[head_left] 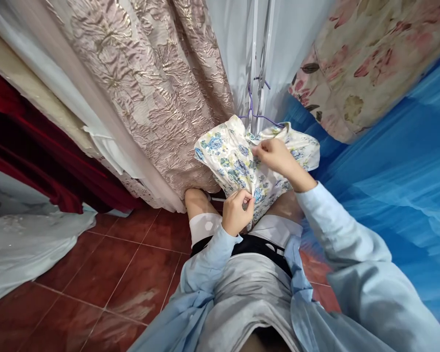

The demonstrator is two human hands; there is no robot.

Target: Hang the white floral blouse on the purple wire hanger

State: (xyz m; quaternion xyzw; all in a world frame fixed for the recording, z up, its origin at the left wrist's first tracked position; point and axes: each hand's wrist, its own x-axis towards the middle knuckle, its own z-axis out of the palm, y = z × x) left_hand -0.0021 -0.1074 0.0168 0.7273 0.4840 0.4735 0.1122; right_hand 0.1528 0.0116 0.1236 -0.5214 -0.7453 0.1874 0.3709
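My two hands, left [236, 211] at six o'clock, right [275, 155] at one o'clock, one white blue-flowered cotton garment [231, 159], one purple wire hanger [258, 113] at twelve o'clock, one gold-embossed beige curtain [150, 83]

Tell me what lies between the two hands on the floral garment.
In the head view, only the floral garment itself spans the stretch between the left hand and the right hand; both pinch its cloth, which hangs from a purple hanger.

The purple hanger [258, 113] shows only its hook and a short run of wire; the rest lies under the floral garment [234, 161]. The garment's lower end drops behind the left hand [237, 211], whose fingertips curl out of sight into the cloth. The right hand [276, 155] covers the collar.
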